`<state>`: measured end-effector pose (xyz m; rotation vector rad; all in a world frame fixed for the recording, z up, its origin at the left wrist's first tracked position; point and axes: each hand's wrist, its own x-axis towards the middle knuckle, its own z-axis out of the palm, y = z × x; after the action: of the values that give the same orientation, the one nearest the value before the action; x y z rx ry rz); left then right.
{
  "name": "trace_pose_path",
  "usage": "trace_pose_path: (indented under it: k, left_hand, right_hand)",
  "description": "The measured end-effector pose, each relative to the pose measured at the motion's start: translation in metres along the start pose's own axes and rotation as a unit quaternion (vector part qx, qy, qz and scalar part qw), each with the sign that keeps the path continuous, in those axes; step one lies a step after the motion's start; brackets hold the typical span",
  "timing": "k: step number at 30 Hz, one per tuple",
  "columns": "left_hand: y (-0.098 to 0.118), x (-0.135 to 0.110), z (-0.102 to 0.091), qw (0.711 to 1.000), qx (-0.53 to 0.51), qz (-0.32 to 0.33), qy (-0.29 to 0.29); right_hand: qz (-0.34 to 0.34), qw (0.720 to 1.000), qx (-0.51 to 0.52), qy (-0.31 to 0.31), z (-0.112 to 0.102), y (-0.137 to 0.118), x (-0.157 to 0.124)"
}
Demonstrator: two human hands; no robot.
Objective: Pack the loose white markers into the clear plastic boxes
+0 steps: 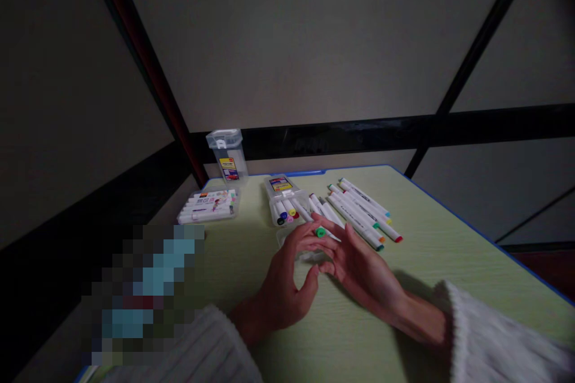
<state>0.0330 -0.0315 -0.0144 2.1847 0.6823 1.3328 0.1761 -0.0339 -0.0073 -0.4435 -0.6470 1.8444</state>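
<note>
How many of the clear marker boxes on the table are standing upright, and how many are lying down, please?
Standing upright: 1, the box at the back
Lying down: 2, the box on the left and the box in the middle, both with markers inside
Total: 3

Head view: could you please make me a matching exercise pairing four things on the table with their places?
1 upright clear case
2 flat marker pack
3 loose marker row
4 green-capped marker

A between left hand and right hand
B standing at the far edge
C right of the tipped case
D lying flat, leftmost

Pairs: 1-B, 2-D, 3-C, 4-A
</note>
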Motion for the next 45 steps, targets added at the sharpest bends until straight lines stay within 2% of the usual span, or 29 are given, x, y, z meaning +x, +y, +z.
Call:
trace_pose_path:
  k: [16,24,33,45]
  left_hand:
    - [-0.002,0.0,0.001,1.0,-0.012,-0.008,0.008]
    - [-0.001,0.004,-0.004,1.0,0.015,-0.002,0.019]
    - [-0.009,0.0,-0.001,0.999,0.001,-0.026,0.021]
    - [-0.007,0.002,-0.002,0.997,0.042,-0.06,0.016]
  right_hand:
    - [-0.004,1.0,-0.011,-0.002,-0.001,0.0,0.001]
    - [-0.028,0.998,-0.03,0.044,-0.002,-0.001,0.002]
    - [-0.024,0.997,-0.034,0.06,-0.005,-0.002,0.001]
    - [0.006,0.999,0.004,0.035,-0.002,-0.002,0.002]
